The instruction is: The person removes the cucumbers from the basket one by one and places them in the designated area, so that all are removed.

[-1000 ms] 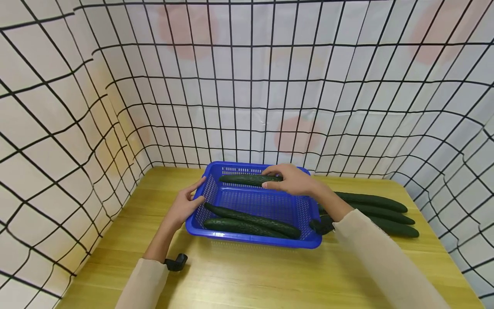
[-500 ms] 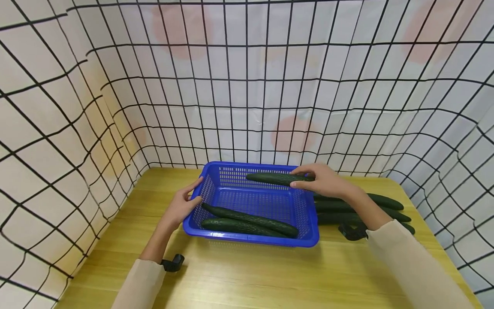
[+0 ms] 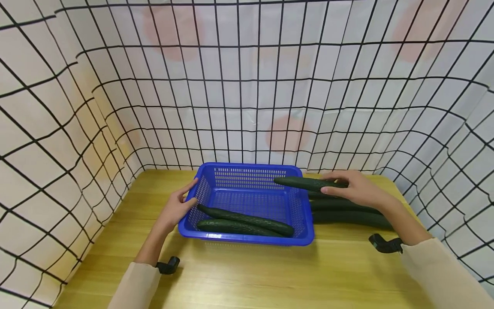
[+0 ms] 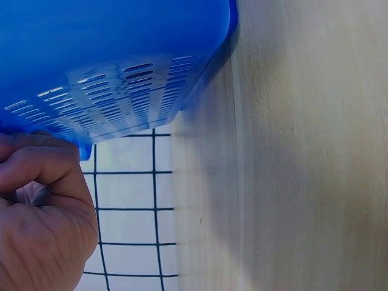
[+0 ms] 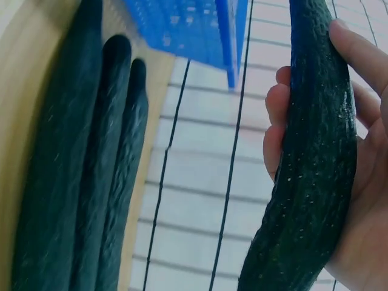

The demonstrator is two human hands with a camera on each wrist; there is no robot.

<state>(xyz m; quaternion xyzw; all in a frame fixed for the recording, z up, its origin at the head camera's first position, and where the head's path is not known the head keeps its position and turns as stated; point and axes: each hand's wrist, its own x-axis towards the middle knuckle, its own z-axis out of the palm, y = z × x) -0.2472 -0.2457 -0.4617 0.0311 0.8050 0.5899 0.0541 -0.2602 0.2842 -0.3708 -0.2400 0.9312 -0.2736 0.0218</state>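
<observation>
My right hand [image 3: 359, 189] grips a dark green cucumber [image 3: 297, 183]. It holds the cucumber raised, with the far end over the right rim of a blue plastic basket [image 3: 247, 240]. In the right wrist view, thumb and fingers wrap round the bumpy cucumber [image 5: 315, 139]. My left hand [image 3: 173, 212] holds the basket's left rim; close up, its fingers [image 4: 42, 163] curl at the edge. Two more cucumbers [image 3: 251, 219] lie side by side along the basket's front wall. Right of the basket, several cucumbers [image 3: 347, 218] rest on the table, partly under my right hand.
The wooden table [image 3: 247, 279] carries everything. White sheets with a black grid [image 3: 247, 94] close it in behind and on both sides. A black wrist camera [image 3: 384, 243] hangs by my right cuff, and another [image 3: 168, 266] by my left.
My right hand has lifted the cucumber from the back of the basket and carried it right, past the right rim. The left hand has stayed on the left rim.
</observation>
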